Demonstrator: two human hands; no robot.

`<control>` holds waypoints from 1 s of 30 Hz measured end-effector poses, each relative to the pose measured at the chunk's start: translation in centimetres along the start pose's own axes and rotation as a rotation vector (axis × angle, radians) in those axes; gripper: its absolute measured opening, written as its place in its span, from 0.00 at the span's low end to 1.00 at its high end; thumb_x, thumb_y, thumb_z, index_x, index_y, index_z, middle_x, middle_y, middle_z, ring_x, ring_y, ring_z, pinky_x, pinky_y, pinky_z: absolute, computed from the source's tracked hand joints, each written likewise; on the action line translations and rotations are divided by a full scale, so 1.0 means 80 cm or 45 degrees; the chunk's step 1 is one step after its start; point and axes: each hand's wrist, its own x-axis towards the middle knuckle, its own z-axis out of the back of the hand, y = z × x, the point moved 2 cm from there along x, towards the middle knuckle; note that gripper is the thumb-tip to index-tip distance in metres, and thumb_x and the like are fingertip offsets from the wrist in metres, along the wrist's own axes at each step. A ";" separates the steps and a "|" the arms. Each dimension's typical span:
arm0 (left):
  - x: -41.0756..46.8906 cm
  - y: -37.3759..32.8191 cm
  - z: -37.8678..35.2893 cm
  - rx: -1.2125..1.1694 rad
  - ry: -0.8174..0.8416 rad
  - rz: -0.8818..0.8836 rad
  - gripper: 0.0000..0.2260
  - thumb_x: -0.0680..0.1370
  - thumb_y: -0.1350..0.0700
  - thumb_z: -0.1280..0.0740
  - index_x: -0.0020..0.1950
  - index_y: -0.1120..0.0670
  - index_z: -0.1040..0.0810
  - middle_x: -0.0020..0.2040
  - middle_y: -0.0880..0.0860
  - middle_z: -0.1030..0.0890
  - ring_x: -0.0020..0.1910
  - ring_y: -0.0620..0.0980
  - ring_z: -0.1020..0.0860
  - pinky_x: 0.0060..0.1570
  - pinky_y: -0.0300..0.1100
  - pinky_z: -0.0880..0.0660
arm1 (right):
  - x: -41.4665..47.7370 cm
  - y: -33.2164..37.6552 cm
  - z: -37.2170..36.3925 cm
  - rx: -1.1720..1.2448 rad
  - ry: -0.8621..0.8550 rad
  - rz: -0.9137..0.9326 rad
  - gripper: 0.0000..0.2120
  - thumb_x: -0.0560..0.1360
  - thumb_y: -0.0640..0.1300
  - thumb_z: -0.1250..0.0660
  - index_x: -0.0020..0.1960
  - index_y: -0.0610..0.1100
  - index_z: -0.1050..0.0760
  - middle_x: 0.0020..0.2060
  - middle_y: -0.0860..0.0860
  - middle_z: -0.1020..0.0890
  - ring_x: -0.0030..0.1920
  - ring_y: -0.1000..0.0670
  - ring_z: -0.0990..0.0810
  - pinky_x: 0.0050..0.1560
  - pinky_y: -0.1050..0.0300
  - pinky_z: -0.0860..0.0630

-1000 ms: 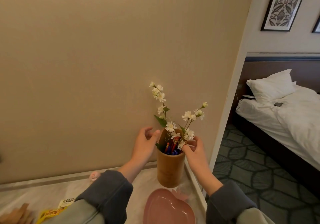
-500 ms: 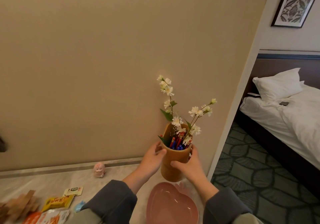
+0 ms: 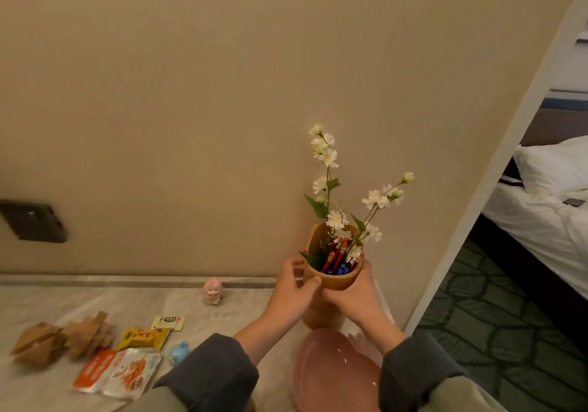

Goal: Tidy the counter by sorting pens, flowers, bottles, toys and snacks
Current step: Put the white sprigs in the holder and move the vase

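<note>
My left hand (image 3: 291,294) and right hand (image 3: 356,297) both curl round the wooden cup (image 3: 318,319) of pens (image 3: 337,262) and flowers (image 3: 337,220), near the counter's (image 3: 238,316) right edge. Pink dish (image 3: 334,370) just beside; snacks (image 3: 140,338) well left.

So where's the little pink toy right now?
In the head view, the pink toy stands on the counter by the wall, left of the wooden cup and behind the snack packets.

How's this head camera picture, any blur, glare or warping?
Head view: dim warm light; the dark wall panel at left is smeared by motion blur; the wooden cup gripped by the left hand and right hand looks sharp; a small glint sits on the pink heart-shaped dish; the wall edge at right leans, wide-angle distortion.
</note>
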 end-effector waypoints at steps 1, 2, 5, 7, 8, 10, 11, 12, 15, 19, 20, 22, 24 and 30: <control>-0.003 0.001 0.009 -0.009 -0.019 0.015 0.18 0.79 0.55 0.35 0.65 0.48 0.38 0.62 0.51 0.28 0.59 0.48 0.26 0.54 0.38 0.27 | -0.001 0.004 -0.009 -0.004 0.015 0.009 0.46 0.55 0.45 0.17 0.64 0.55 0.42 0.52 0.62 0.27 0.51 0.62 0.26 0.42 0.71 0.28; -0.005 0.002 0.019 -0.014 -0.034 0.030 0.18 0.79 0.55 0.35 0.66 0.48 0.38 0.62 0.51 0.28 0.60 0.49 0.26 0.56 0.40 0.26 | -0.003 0.008 -0.019 -0.012 0.025 0.022 0.46 0.55 0.45 0.16 0.64 0.55 0.41 0.52 0.62 0.27 0.50 0.64 0.26 0.40 0.72 0.28; -0.013 0.009 0.049 -0.037 -0.083 0.058 0.18 0.79 0.57 0.35 0.66 0.50 0.38 0.61 0.53 0.27 0.56 0.46 0.25 0.55 0.41 0.25 | -0.006 0.019 -0.048 -0.023 0.068 0.076 0.46 0.54 0.47 0.16 0.62 0.55 0.40 0.51 0.61 0.25 0.50 0.63 0.25 0.39 0.73 0.27; -0.019 0.014 0.072 -0.046 -0.129 0.068 0.18 0.79 0.57 0.35 0.65 0.49 0.38 0.61 0.53 0.27 0.55 0.44 0.26 0.53 0.39 0.25 | -0.010 0.028 -0.070 -0.034 0.133 0.091 0.46 0.53 0.49 0.16 0.63 0.55 0.40 0.53 0.59 0.24 0.53 0.60 0.24 0.42 0.71 0.27; -0.022 0.017 0.083 -0.052 -0.158 0.074 0.18 0.78 0.57 0.35 0.64 0.48 0.38 0.61 0.53 0.27 0.55 0.45 0.26 0.54 0.40 0.24 | -0.011 0.032 -0.081 -0.036 0.161 0.096 0.47 0.53 0.50 0.16 0.63 0.54 0.39 0.54 0.58 0.24 0.53 0.59 0.23 0.44 0.70 0.27; -0.029 0.021 0.104 -0.048 -0.225 0.079 0.19 0.78 0.56 0.35 0.65 0.48 0.37 0.62 0.52 0.28 0.58 0.47 0.26 0.59 0.45 0.24 | -0.015 0.040 -0.102 -0.026 0.190 0.108 0.46 0.52 0.50 0.16 0.62 0.54 0.39 0.53 0.58 0.24 0.53 0.58 0.23 0.45 0.67 0.26; -0.032 0.022 0.114 -0.042 -0.254 0.076 0.19 0.78 0.55 0.34 0.66 0.48 0.37 0.63 0.52 0.28 0.60 0.49 0.26 0.61 0.48 0.25 | -0.017 0.045 -0.112 -0.021 0.202 0.113 0.46 0.52 0.50 0.16 0.62 0.54 0.39 0.53 0.58 0.25 0.53 0.58 0.23 0.44 0.67 0.26; -0.036 0.023 0.124 -0.044 -0.277 0.071 0.19 0.78 0.55 0.34 0.66 0.47 0.37 0.64 0.52 0.28 0.61 0.49 0.26 0.62 0.50 0.25 | -0.019 0.050 -0.121 -0.020 0.219 0.123 0.46 0.52 0.50 0.17 0.62 0.55 0.40 0.53 0.59 0.26 0.52 0.58 0.23 0.44 0.67 0.26; -0.048 0.022 0.151 -0.093 -0.324 0.064 0.19 0.78 0.54 0.34 0.66 0.46 0.37 0.64 0.52 0.29 0.61 0.50 0.26 0.60 0.52 0.24 | -0.024 0.069 -0.143 -0.031 0.268 0.184 0.47 0.51 0.51 0.17 0.63 0.53 0.39 0.53 0.59 0.26 0.51 0.59 0.24 0.45 0.67 0.26; -0.064 0.013 0.184 -0.132 -0.377 0.018 0.19 0.78 0.56 0.34 0.64 0.47 0.37 0.61 0.54 0.27 0.58 0.51 0.24 0.58 0.52 0.23 | -0.033 0.096 -0.168 -0.009 0.320 0.247 0.48 0.51 0.50 0.16 0.64 0.52 0.39 0.56 0.56 0.26 0.55 0.56 0.24 0.50 0.61 0.24; -0.069 0.010 0.193 -0.129 -0.393 0.004 0.18 0.78 0.56 0.34 0.64 0.47 0.37 0.60 0.54 0.27 0.58 0.51 0.24 0.58 0.52 0.23 | -0.036 0.103 -0.175 0.002 0.334 0.252 0.47 0.51 0.50 0.16 0.63 0.54 0.40 0.55 0.56 0.26 0.54 0.56 0.24 0.50 0.61 0.24; -0.076 0.005 0.211 -0.102 -0.425 -0.021 0.18 0.78 0.55 0.33 0.63 0.46 0.37 0.59 0.52 0.27 0.58 0.51 0.24 0.58 0.52 0.23 | -0.041 0.115 -0.189 0.015 0.347 0.258 0.47 0.51 0.50 0.16 0.62 0.55 0.41 0.54 0.58 0.27 0.53 0.57 0.25 0.49 0.62 0.25; -0.083 0.001 0.232 -0.080 -0.452 -0.036 0.17 0.78 0.54 0.33 0.62 0.46 0.37 0.58 0.51 0.27 0.58 0.51 0.24 0.58 0.52 0.23 | -0.045 0.128 -0.206 0.016 0.353 0.279 0.47 0.51 0.51 0.16 0.61 0.56 0.42 0.52 0.60 0.28 0.51 0.58 0.26 0.46 0.64 0.26; -0.092 0.002 0.296 -0.047 -0.497 -0.006 0.20 0.78 0.51 0.34 0.66 0.45 0.37 0.62 0.48 0.28 0.61 0.50 0.26 0.61 0.53 0.25 | -0.051 0.156 -0.264 0.034 0.385 0.324 0.47 0.49 0.56 0.19 0.61 0.56 0.41 0.52 0.61 0.28 0.52 0.58 0.25 0.47 0.63 0.25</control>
